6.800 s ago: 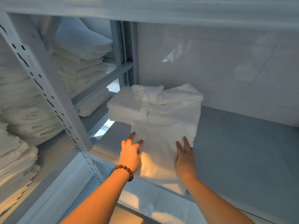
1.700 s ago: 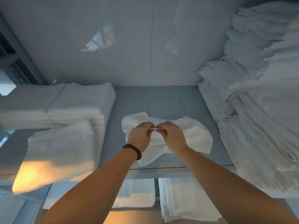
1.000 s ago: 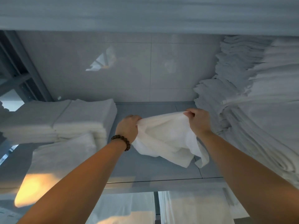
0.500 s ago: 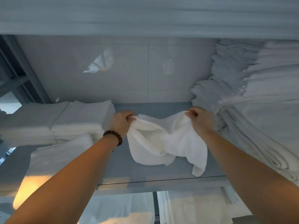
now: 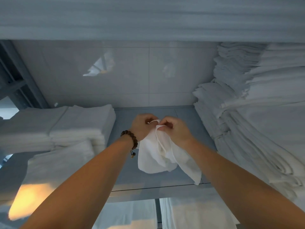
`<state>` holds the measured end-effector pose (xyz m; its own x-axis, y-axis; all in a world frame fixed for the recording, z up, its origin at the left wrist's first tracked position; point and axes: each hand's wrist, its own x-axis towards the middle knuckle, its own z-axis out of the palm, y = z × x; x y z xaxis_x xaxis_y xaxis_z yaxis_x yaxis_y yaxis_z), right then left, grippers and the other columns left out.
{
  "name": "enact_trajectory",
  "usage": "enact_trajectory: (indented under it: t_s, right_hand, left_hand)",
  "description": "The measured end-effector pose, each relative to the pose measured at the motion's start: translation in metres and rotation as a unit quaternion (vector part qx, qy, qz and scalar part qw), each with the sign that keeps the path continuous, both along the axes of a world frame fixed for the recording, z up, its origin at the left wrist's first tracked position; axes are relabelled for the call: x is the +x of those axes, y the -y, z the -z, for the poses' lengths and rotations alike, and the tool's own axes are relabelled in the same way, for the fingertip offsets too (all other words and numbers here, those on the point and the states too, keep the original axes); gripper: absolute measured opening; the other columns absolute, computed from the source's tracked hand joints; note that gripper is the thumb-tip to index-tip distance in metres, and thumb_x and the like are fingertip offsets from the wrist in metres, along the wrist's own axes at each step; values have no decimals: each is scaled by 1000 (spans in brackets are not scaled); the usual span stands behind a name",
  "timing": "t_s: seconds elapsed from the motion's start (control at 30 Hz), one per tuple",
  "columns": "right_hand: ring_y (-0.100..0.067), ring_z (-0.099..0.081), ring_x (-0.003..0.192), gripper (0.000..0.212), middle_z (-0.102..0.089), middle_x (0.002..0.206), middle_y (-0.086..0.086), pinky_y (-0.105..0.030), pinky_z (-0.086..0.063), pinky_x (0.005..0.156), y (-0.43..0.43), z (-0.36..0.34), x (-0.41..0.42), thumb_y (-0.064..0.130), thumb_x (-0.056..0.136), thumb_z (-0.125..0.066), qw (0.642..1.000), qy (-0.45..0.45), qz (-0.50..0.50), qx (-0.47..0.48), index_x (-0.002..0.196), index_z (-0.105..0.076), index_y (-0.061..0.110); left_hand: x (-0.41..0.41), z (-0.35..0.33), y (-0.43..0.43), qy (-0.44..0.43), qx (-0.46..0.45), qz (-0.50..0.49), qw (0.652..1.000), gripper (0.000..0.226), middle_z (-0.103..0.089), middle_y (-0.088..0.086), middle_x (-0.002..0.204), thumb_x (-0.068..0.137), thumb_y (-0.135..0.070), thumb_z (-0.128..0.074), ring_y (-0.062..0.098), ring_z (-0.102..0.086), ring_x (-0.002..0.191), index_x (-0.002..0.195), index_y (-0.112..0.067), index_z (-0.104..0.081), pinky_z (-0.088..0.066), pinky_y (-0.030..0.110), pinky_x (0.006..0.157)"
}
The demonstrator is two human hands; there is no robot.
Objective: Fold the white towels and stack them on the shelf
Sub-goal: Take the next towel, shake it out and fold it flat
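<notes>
White towel (image 5: pixel 158 156), limp, rumpled, between left hand (image 5: pixel 143 127) and right hand (image 5: pixel 177 130)

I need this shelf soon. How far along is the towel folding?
Done: folded stacks sit left on the shelf. In hand: left hand and right hand pinch one towel by its top edge, the rest hanging. Left: finish folding, stack it; the untidy right heap probably follows.

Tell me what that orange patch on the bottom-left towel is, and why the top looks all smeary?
Head view: warm light, probably sunshine, lands on the folded towel; head view: the upper shelf is blurry, likely too close to the camera; head view: the wall has a shiny glare spot; the held towel looks sharp.
</notes>
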<state>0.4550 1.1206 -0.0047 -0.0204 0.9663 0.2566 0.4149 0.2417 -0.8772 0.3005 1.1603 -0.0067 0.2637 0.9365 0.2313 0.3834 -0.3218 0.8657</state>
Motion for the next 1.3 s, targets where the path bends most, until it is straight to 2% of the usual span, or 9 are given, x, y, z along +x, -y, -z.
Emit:
enact_trajectory:
  t_s: [0.13, 0.3, 0.37, 0.47, 0.63, 0.77, 0.9, 1.13, 1.3]
  right_hand:
    - [-6, -56, 67, 7, -64, 72, 0, -20, -44, 66, -5, 5, 6, 5, 78, -67, 998, 13, 62, 31, 75, -66, 11]
    - [1, -54, 66, 8, -63, 72, 5, -8, -39, 61, -19, 1, 19, 8, 79, -64, 987, 10, 146, 73, 76, -63, 16]
    - [0, -53, 63, 8, -59, 68, 8, -9, -39, 62, -25, -3, 27, 8, 80, -64, 979, 1, 176, 100, 74, -60, 13]
    - [-12, -52, 64, 12, -55, 65, 6, -24, -41, 66, -32, -9, 43, 11, 81, -64, 970, -11, 218, 109, 72, -57, 8]
    - [-17, -53, 70, 14, -57, 72, 1, -23, -36, 66, -37, -3, 63, 14, 85, -62, 964, 30, 250, 87, 74, -55, 13]
    - [-19, -54, 72, 14, -58, 75, -1, -26, -39, 68, -35, 4, 70, 14, 88, -60, 962, 24, 263, 71, 76, -52, 15]
    - [-16, -52, 70, 14, -57, 73, 2, -18, -30, 60, -36, 1, 65, 14, 88, -59, 958, 8, 277, 79, 77, -52, 14]
    - [-20, -54, 75, 13, -57, 75, -2, -29, -42, 71, -45, -11, 87, 15, 88, -56, 931, -50, 357, 54, 76, -52, 14]
    - [-20, -53, 70, 12, -53, 66, 5, -30, -44, 68, -49, -6, 94, 15, 87, -57, 925, -76, 372, 14, 75, -54, 13]
  left_hand:
    - [-4, 0, 0, 25, -36, 1, 999, 8, -69, -3, 78, 82, -21, -70, 1, -60, 63, 82, -29, -65, -48, 16, 56]
    - [-1, 8, 7, -57, -91, 70, 992, 17, -67, -1, 93, 80, -24, -71, 10, -65, 74, 95, -25, -63, -54, 22, 63]
    - [1, 15, 9, -101, -86, 84, 988, 7, -63, -4, 85, 83, -20, -67, 2, -60, 66, 80, -22, -61, -48, 17, 55]
    - [-1, 26, 6, -158, -55, 55, 984, 32, -47, -5, 64, 87, -19, -62, 6, -45, 55, 59, -22, -46, -35, 20, 56]
    - [-9, 22, -6, -154, -11, -30, 988, 15, -59, 4, 90, 92, -12, -47, 16, -52, 76, 99, -14, -61, -36, 18, 59]
    - [-14, 11, -16, -230, 123, -77, 962, 28, -47, 6, 101, 90, 1, -42, 24, -54, 77, 106, -11, -61, -41, 25, 71]
    - [-16, 14, -24, -322, 119, -122, 931, 24, -51, 16, 113, 91, 2, -42, 30, -56, 92, 107, -4, -59, -46, 32, 78]
    - [-35, 31, -26, -232, 59, -165, 957, 21, -60, 8, 84, 93, -5, -42, 20, -53, 73, 90, -7, -63, -38, 26, 63]
    - [-41, 35, -24, -239, 20, -167, 956, 16, -49, -2, 67, 98, -20, -38, 20, -50, 63, 86, -17, -49, -36, 28, 55]
